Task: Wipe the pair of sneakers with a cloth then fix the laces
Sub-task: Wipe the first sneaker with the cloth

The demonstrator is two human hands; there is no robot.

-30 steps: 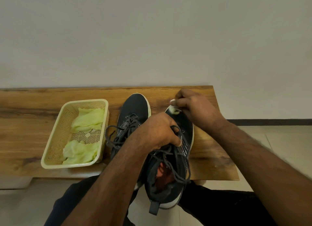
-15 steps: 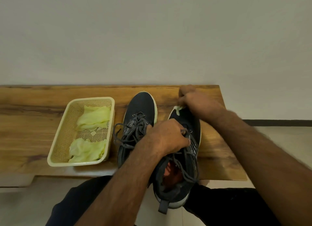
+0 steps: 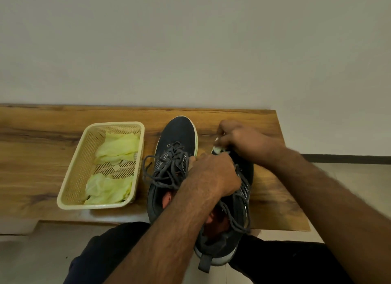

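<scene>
Two dark sneakers sat side by side on the wooden bench (image 3: pixel 42 156), toes pointing to the far edge. The left sneaker (image 3: pixel 175 139) lay flat on the wood w/ its grey laces (image 3: pixel 160 173) loose and spilling over the left side. The right sneaker (image 3: pixel 243 199) had its heel end hanging past the near edge, over the person's lap, and its laces (image 3: pixel 237 216) were undone too, trailing down near the collar. The left hand (image 3: pixel 213 173) was curled over the mid part of the right sneaker, fingers wrapped down around the upper and lace area, gripping it. The right hand (image 3: pixel 239 137) was at the toe of that same sneaker, fingers bunched and pinching a small pale cloth (image 3: pixel 219 149) against the toe cap; only a bit of cloth showed below the fingers, just far of the left hand's knuckles. To the left of the sneakers, close beside the left one, stood a cream plastic basket (image 3: pixel 72 177) w/ two crumpled yellow-green cloths (image 3: pixel 118 146) inside, one at the far end, one at the near end
</scene>
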